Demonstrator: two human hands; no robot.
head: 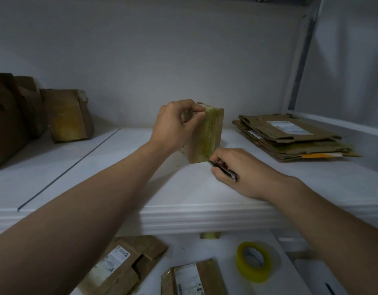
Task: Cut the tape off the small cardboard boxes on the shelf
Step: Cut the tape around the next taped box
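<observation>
A small cardboard box (207, 135) stands on end in the middle of the white shelf (124, 188), with a strip of yellowish tape down the side facing me. My left hand (177, 122) grips the box at its top left edge. My right hand (237, 169) holds a small dark cutter (223, 169) low on the shelf, its tip at the box's bottom right corner.
A taped box (66, 116) and larger brown boxes (11, 116) stand at the shelf's left. A stack of flattened cardboard (294, 137) lies at the right. Below the shelf lie flattened boxes with labels (124, 265) and a yellow tape roll (254, 260).
</observation>
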